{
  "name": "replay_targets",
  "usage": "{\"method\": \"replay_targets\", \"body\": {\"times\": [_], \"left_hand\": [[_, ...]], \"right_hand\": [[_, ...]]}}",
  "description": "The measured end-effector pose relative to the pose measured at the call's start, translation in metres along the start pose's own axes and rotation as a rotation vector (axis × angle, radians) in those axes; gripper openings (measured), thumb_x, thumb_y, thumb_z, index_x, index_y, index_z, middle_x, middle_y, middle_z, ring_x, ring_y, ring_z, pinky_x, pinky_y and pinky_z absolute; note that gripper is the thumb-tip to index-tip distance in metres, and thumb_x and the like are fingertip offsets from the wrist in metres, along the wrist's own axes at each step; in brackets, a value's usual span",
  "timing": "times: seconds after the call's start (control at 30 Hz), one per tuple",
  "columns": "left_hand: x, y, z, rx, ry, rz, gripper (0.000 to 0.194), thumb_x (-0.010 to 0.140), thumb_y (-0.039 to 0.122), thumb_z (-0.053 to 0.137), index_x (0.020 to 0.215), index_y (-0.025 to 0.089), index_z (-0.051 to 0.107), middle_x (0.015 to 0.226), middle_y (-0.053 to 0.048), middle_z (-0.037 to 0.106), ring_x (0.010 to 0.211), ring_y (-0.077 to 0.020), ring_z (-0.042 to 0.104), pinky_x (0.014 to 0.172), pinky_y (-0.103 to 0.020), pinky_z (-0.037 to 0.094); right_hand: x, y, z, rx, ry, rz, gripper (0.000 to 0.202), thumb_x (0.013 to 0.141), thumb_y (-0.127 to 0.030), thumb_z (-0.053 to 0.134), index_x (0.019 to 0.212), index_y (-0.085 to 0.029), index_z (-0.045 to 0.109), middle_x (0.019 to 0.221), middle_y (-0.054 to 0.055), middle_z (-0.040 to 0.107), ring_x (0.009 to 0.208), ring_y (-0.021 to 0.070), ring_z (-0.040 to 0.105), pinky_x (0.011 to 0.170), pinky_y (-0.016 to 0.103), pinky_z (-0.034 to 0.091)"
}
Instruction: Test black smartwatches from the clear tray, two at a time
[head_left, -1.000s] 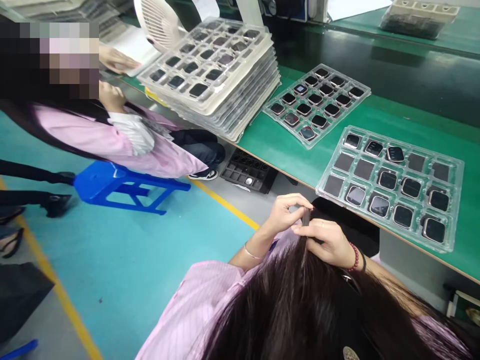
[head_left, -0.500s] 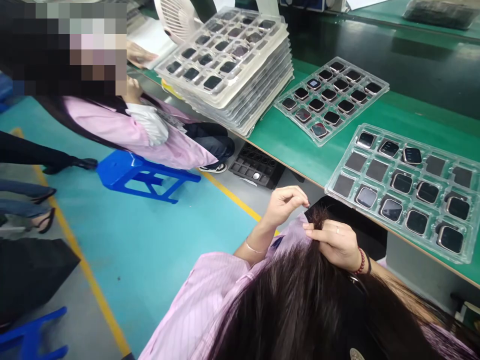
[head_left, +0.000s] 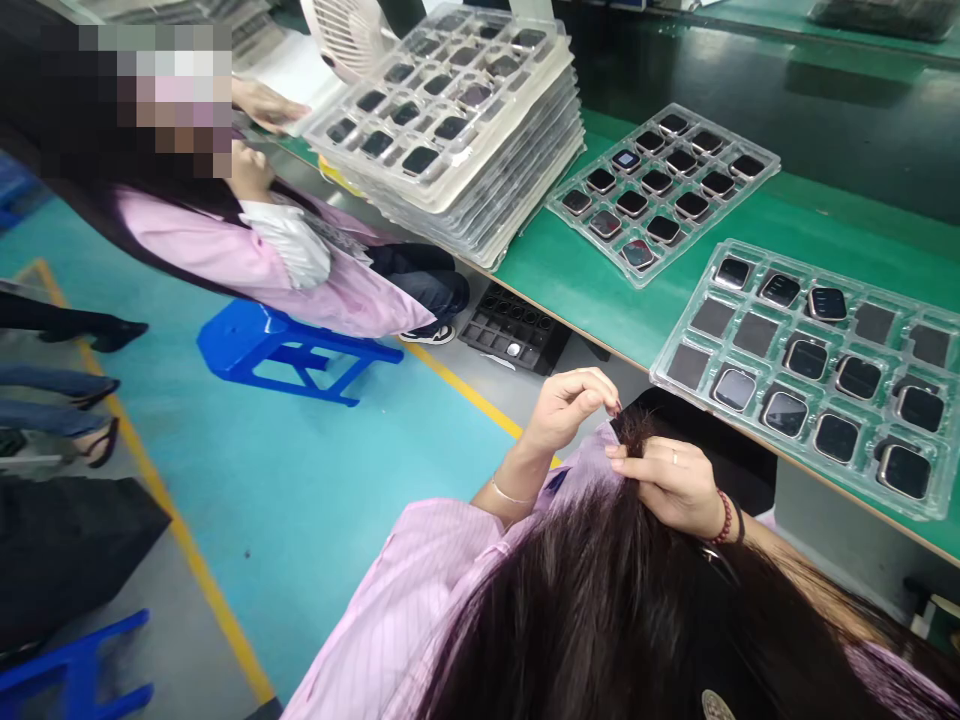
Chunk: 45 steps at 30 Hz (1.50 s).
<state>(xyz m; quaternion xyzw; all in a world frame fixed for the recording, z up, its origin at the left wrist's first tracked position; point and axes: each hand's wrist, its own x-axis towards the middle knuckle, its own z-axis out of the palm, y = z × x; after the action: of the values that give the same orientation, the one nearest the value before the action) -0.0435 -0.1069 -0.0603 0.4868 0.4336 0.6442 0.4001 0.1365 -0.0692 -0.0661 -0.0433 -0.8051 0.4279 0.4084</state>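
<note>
Long dark hair [head_left: 600,600] hangs forward in front of me over my pink sleeve. My right hand [head_left: 671,485], with a ring and a red bead bracelet, grips a lock of it near the ends. My left hand [head_left: 566,405] is curled just to the left, its fingertips pinched at the tips of the same lock [head_left: 631,428]. Both hands sit just below the green bench edge, in front of a clear tray [head_left: 679,385] that holds several square watch bodies and some empty pockets.
A second clear tray [head_left: 562,212] of watch bodies lies farther back on the green bench [head_left: 600,290]. A tall stack of trays [head_left: 480,190] stands to its left by a white fan [head_left: 337,35]. A co-worker in pink [head_left: 247,265] sits on a blue stool [head_left: 255,345]. A black tray [head_left: 514,330] lies on the floor.
My left fingertips have drawn slightly away from my right hand along the lock. The view has swung a little to the left. The trays have not moved.
</note>
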Motion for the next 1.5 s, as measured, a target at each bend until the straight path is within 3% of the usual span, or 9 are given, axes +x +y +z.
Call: {"method": "replay_targets", "body": {"times": [0.13, 0.23, 0.43, 0.67, 0.97, 1.37, 1.5], "left_hand": [[0.006, 0.015, -0.003, 0.098, -0.051, 0.036, 0.026, 0.079, 0.039, 0.065, 0.087, 0.015, 0.069, 0.079, -0.007, 0.063, 0.072, -0.0153, 0.061, 0.066, -0.028, 0.051], [0.016, 0.031, -0.004, 0.244, -0.156, 0.089, 0.028, 0.078, 0.042, 0.065, 0.087, 0.016, 0.071, 0.083, -0.009, 0.066, 0.08, -0.018, 0.062, 0.074, -0.031, 0.05], [0.031, 0.05, 0.001, 0.478, -0.288, 0.177, 0.012, 0.08, 0.029, 0.065, 0.084, 0.018, 0.069, 0.083, -0.006, 0.069, 0.081, -0.0171, 0.062, 0.08, -0.032, 0.047], [0.033, 0.052, 0.005, 0.642, -0.267, 0.278, 0.011, 0.081, 0.021, 0.059, 0.071, 0.018, 0.062, 0.072, -0.002, 0.067, 0.072, -0.0141, 0.061, 0.079, -0.032, 0.042], [0.034, 0.053, 0.007, 0.769, -0.216, 0.302, 0.017, 0.082, 0.025, 0.055, 0.066, 0.019, 0.057, 0.066, 0.001, 0.064, 0.066, -0.0124, 0.059, 0.085, -0.034, 0.039], [0.034, 0.049, 0.006, 0.71, -0.156, 0.33, 0.016, 0.081, 0.024, 0.057, 0.067, 0.019, 0.058, 0.066, 0.002, 0.064, 0.066, -0.012, 0.059, 0.085, -0.035, 0.039], [0.034, 0.045, 0.004, 0.641, -0.072, 0.305, 0.018, 0.081, 0.029, 0.059, 0.067, 0.018, 0.057, 0.067, 0.0, 0.064, 0.067, -0.0133, 0.059, 0.084, -0.036, 0.041]], "right_hand": [[0.0, 0.0, -0.001, -0.029, -0.013, -0.014, 0.027, 0.086, -0.005, 0.047, 0.101, -0.019, 0.063, 0.06, 0.0, 0.054, 0.055, 0.013, 0.049, 0.053, 0.025, 0.042], [0.0, 0.0, -0.002, -0.023, -0.038, -0.024, 0.028, 0.085, -0.004, 0.046, 0.103, -0.019, 0.063, 0.066, 0.002, 0.059, 0.057, 0.014, 0.052, 0.055, 0.026, 0.044], [0.002, -0.003, -0.002, -0.035, -0.032, -0.029, 0.028, 0.086, -0.006, 0.045, 0.102, -0.019, 0.062, 0.067, 0.002, 0.062, 0.058, 0.0143, 0.055, 0.056, 0.026, 0.045], [0.002, -0.002, -0.003, -0.041, -0.047, -0.033, 0.025, 0.086, -0.005, 0.047, 0.101, -0.019, 0.062, 0.068, 0.003, 0.062, 0.058, 0.0141, 0.055, 0.056, 0.026, 0.045], [0.002, -0.003, -0.003, -0.033, -0.007, -0.058, 0.026, 0.088, -0.006, 0.047, 0.103, -0.02, 0.062, 0.063, 0.0, 0.059, 0.057, 0.0129, 0.055, 0.056, 0.024, 0.046], [-0.001, -0.002, -0.002, -0.006, 0.001, -0.107, 0.027, 0.087, -0.002, 0.049, 0.105, -0.017, 0.061, 0.063, 0.001, 0.057, 0.058, 0.0134, 0.054, 0.059, 0.026, 0.046], [-0.002, -0.002, -0.001, -0.014, 0.009, -0.085, 0.026, 0.086, -0.002, 0.051, 0.103, -0.018, 0.062, 0.061, 0.0, 0.054, 0.055, 0.0133, 0.052, 0.056, 0.025, 0.044]]}}
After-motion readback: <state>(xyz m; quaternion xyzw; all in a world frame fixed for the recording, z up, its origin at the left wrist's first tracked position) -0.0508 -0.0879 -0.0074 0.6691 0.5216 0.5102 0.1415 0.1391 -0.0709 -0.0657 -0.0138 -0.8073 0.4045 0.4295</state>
